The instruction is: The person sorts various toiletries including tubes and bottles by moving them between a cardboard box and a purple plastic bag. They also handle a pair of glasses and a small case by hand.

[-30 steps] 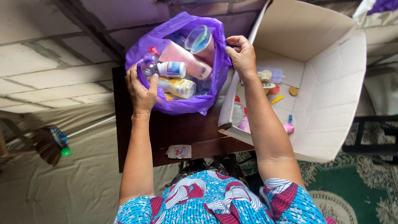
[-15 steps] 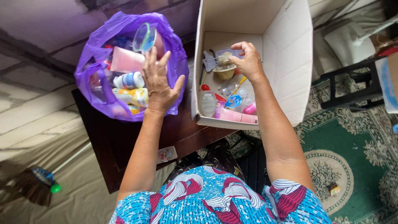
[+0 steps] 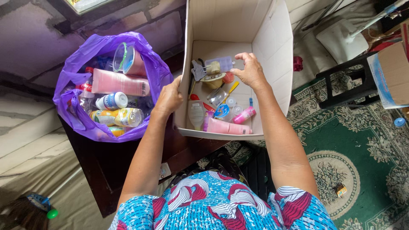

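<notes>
A cardboard box (image 3: 272,47) stands open on a dark wooden table (image 3: 115,166). My left hand (image 3: 169,99) grips the box's left wall. My right hand (image 3: 250,72) hovers inside the box with bent fingers, holding nothing that I can see, just right of a small clear tub (image 3: 219,64). Inside lie a pink tube (image 3: 228,127), a white bottle (image 3: 196,113), a pink cup (image 3: 244,115) and other small items. Left of the box a purple plastic bag (image 3: 147,59) is full of bottles, a pink tube (image 3: 119,83) and a clear cup (image 3: 123,57).
A green patterned rug (image 3: 366,153) covers the floor on the right, with a black stool frame (image 3: 341,85) and another cardboard box (image 3: 394,72) beyond it. A broom head (image 3: 30,206) lies at the lower left on a pale sheet. A small packet (image 3: 165,171) sits near the table's front edge.
My left hand left the purple bag and took hold of the box's left wall. My right hand stayed inside the box. The view shifted right, and the bag and box now sit further left.
</notes>
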